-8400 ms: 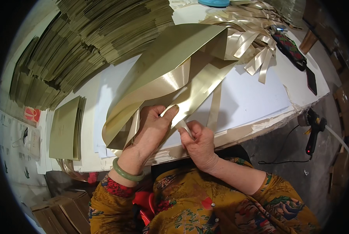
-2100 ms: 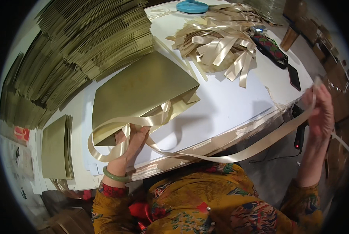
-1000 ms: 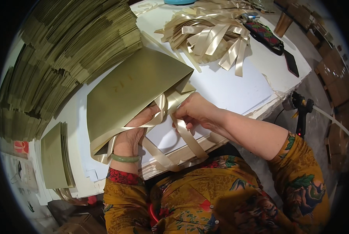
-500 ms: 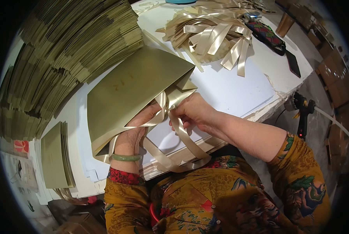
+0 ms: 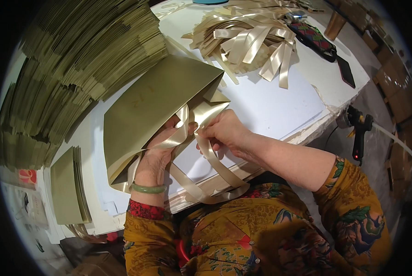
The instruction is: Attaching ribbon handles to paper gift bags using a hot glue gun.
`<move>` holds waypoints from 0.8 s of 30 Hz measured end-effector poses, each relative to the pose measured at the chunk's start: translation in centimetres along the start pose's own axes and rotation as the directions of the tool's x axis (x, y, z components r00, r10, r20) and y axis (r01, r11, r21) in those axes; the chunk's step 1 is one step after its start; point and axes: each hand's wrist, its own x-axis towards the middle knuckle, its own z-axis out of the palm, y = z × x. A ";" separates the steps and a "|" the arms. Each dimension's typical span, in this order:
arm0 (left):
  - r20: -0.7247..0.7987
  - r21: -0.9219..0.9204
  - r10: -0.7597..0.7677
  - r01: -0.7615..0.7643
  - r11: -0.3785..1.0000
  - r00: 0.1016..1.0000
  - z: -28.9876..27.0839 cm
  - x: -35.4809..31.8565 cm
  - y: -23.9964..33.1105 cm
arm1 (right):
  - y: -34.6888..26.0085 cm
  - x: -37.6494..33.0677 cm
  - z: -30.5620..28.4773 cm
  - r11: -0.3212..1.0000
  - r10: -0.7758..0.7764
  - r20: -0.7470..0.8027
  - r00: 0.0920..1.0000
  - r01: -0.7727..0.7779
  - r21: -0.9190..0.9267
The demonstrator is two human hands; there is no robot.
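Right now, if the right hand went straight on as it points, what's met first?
Likely the left hand, at the mouth of the bag; depth there is hard to judge.

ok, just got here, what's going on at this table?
A person is handling a gold paper bag on the white table. The left hand reaches into its opening, its grip partly hidden. The right hand pinches a cream satin ribbon at the opening's edge; the ribbon loops down past the table's near edge. Beyond lie a large stack of flat gold bags and a ribbon pile.
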 end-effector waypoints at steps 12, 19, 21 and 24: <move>-0.011 -0.117 0.125 -0.126 0.985 0.992 -0.1 -0.7 -0.2 | 0.5 -0.7 -0.1 0.997 -0.081 0.020 0.996 0.081 -0.006; -0.155 -0.119 0.070 -0.089 0.989 0.985 -2.3 0.7 -2.1 | 0.1 -1.5 -0.4 0.981 -0.095 0.038 0.995 0.100 -0.168; -0.194 -0.183 0.100 -0.136 0.974 0.976 -1.9 0.3 -1.9 | 0.2 -1.8 -0.6 0.956 -0.107 0.045 0.993 0.115 -0.269; -0.175 0.062 0.128 -0.119 0.991 0.976 -0.5 0.0 -1.2 | 0.9 -1.6 -0.6 0.773 -0.436 0.101 0.894 0.429 -0.467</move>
